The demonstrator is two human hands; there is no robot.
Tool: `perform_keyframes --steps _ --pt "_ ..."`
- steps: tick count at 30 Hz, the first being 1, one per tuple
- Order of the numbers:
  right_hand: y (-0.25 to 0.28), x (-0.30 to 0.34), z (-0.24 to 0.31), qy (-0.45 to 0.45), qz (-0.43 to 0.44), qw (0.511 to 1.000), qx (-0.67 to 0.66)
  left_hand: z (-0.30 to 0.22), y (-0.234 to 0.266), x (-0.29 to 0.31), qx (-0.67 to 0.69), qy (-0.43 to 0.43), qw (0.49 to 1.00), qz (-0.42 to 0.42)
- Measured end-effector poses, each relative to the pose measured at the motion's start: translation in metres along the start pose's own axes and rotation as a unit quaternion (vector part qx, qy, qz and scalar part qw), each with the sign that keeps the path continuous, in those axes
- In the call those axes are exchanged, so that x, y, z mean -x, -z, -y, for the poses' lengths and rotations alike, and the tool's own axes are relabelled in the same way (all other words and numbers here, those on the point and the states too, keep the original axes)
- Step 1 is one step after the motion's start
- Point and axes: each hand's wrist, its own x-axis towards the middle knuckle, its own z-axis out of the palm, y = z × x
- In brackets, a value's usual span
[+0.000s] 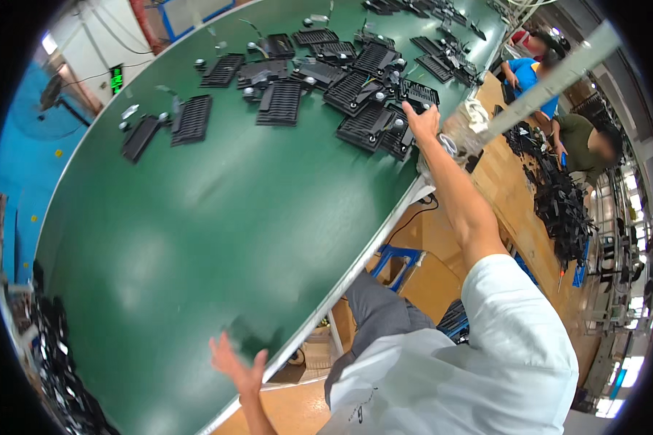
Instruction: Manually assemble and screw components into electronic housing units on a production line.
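My right hand (pixel 422 122) reaches to the right edge of the green conveyor belt (pixel 196 217). Its thumb and fingers close on the near edge of a black finned lamp (pixel 419 93), though the fingertips are partly hidden. Just left of that hand, more black finned lamps (pixel 363 125) lie overlapping, some with a round white sensor and short wires. Low in the view, my left hand (pixel 239 366) hovers over the belt near its edge, fingers spread and slightly blurred, holding nothing. Farther left, single lamps (pixel 191 119) lie apart from the pile.
A pale metal post (pixel 551 83) with plastic wrap stands right beside my right arm. Beyond it, people in blue (pixel 530 76) and dark green (pixel 580 141) work at a wooden table (pixel 511 188) heaped with black parts. A blue stool (pixel 399 264) is under the belt's edge.
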Motion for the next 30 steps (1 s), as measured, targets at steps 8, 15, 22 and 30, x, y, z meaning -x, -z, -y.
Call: perform_keyframes --steps 8,15,22,30 --pt "-0.112 -0.123 -0.017 -0.091 0.056 0.989 0.098 -0.332 -0.200 -0.319 0.031 -0.237 0.968 0.078" --pt "-0.157 -0.195 -0.022 -0.060 0.142 0.986 -0.062 -0.415 -0.293 -0.427 0.167 -0.296 0.941 -0.007" --pt "-0.189 -0.233 -0.037 -0.109 0.177 0.976 -0.072 -0.427 -0.300 -0.443 0.295 -0.365 0.883 -0.031" --pt "-0.190 -0.190 -0.047 -0.083 0.161 0.979 -0.097 -0.413 -0.296 -0.421 0.346 -0.323 0.878 -0.077"
